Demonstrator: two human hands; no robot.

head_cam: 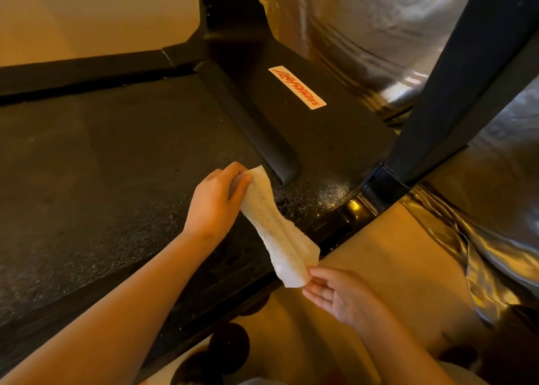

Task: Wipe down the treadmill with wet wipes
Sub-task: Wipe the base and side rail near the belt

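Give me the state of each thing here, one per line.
wipe: stretched out between both hands, speckled with dirt.
left hand: grips the wipe's far end.
right hand: pinches the wipe's near end.
treadmill: belt dusty, side rail dotted with glistening specks.

Treadmill upright (466, 64) beyond top edge

Left hand (214, 201) gripping top end of wet wipe (277, 227) over treadmill belt (102, 166), near front corner. Right hand (341, 294) pinching bottom end, out over tan floor (393, 253). Wipe stretching between both, grey specks showing, crossing droplet-speckled side rail (320, 198). Black motor cover (335, 134) showing red Life Fitness label (297, 87). Dark upright post (455, 78) rising at right, silver foil sheeting (364, 20) hanging behind.
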